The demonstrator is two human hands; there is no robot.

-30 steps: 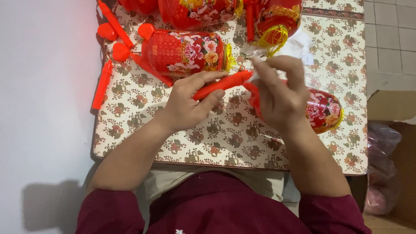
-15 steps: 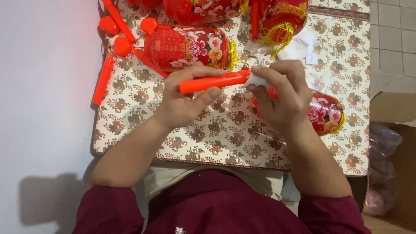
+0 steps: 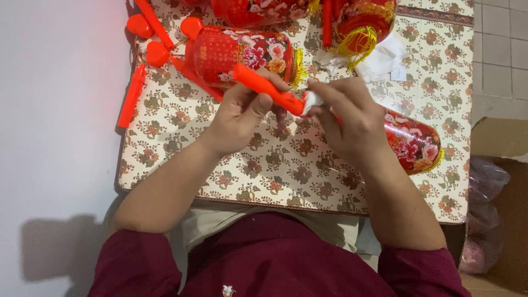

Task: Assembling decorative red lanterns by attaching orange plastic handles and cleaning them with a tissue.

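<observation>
My left hand (image 3: 240, 118) grips a red plastic stick (image 3: 267, 88) held above the table, its far end pointing up and left. My right hand (image 3: 349, 118) pinches a small white piece (image 3: 311, 100) at the stick's near end. Under my right hand lies a red flowered lantern (image 3: 413, 144) with a yellow fringe, partly hidden by the hand. A second flowered lantern (image 3: 242, 53) lies just beyond my left hand.
The small table has a floral cloth (image 3: 181, 159). More red sticks (image 3: 131, 97) and round red caps (image 3: 140, 26) lie at its left. Further lanterns (image 3: 366, 19) and white scraps (image 3: 385, 58) sit at the back. A cardboard box with bags (image 3: 484, 214) stands to the right.
The stick has tilted from roughly level, its left end now raised towards the far lantern. Both hands have shifted slightly up the table, and a white piece now shows at my right fingertips.
</observation>
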